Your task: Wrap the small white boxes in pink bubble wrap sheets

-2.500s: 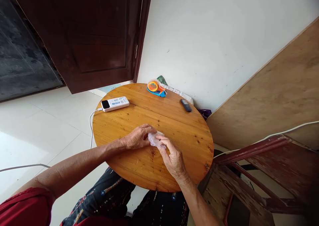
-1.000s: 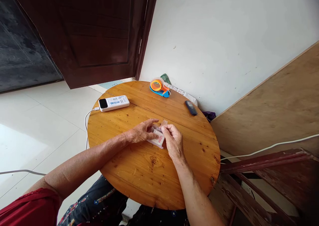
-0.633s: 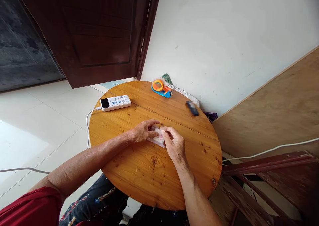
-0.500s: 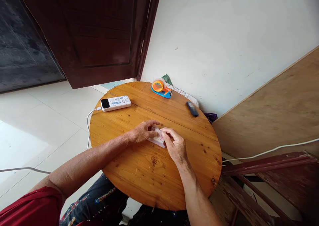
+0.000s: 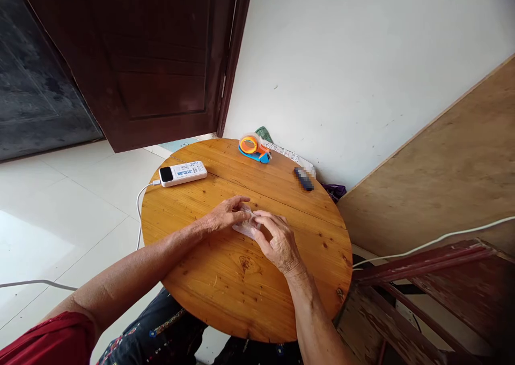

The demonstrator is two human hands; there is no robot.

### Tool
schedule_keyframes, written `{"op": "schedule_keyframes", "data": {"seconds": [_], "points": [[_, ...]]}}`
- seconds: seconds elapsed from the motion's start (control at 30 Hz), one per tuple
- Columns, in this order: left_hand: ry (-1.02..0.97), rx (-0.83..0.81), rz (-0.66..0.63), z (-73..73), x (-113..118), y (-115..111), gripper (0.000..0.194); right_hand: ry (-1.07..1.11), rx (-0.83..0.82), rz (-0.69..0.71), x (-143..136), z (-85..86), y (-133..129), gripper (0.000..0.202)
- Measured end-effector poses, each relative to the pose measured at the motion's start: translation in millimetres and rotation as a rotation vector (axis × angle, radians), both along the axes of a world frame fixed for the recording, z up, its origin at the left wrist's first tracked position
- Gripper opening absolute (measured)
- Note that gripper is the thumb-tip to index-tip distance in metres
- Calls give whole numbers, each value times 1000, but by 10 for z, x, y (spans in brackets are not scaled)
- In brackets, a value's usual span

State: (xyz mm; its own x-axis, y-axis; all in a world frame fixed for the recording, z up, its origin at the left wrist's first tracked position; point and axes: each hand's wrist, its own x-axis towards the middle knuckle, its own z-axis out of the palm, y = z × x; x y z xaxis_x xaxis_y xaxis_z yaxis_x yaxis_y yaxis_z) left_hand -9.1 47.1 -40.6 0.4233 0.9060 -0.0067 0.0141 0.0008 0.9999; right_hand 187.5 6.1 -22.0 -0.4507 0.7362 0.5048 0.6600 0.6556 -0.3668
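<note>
A small, thin, translucent packet [image 5: 246, 229] lies near the middle of the round wooden table [image 5: 241, 279], partly covered by fingers. My left hand [image 5: 226, 214] rests over its left and upper part, fingers apart, thumb pressing on it. From the right, my right hand [image 5: 276, 238] touches the packet's right side with its fingertips; its thumb and fingers are spread a little apart. What is printed on the packet or lies inside it cannot be made out.
A white power bank [image 5: 183, 173] with a cable lies at the table's left. An orange and blue tape dispenser [image 5: 255, 147] stands at the back edge. A dark, pixelated object [image 5: 303, 178] lies at the back right, near the white wall [image 5: 341, 75].
My right hand has loosened from a pinch on the packet, and its fingers have spread over the packet's right side. The whole view has shifted slightly.
</note>
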Motion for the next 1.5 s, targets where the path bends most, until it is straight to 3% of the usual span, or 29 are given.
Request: {"op": "schedule_keyframes", "data": {"seconds": [0.13,0.3,0.5,0.63,1.0,1.3,1.5], "points": [[120,81,40,-29,51,-36,66,-8,32,-8,-4,7,-1,22],[87,110,43,-72,84,-46,69,17,9,-1,-1,-17,7,29],[173,158,109,-29,100,-32,58,195,-153,44,15,-31,67,16],[211,169,122,-26,124,-36,58,259,-211,57,22,-42,73,19],[84,194,146,-105,113,-55,58,250,-161,49,-3,-42,55,22],[-45,142,55,-100,102,-55,65,215,-104,10,-45,-75,31,30],[15,185,-2,-44,98,-23,61,216,-140,45,-57,-46,42,26]]}}
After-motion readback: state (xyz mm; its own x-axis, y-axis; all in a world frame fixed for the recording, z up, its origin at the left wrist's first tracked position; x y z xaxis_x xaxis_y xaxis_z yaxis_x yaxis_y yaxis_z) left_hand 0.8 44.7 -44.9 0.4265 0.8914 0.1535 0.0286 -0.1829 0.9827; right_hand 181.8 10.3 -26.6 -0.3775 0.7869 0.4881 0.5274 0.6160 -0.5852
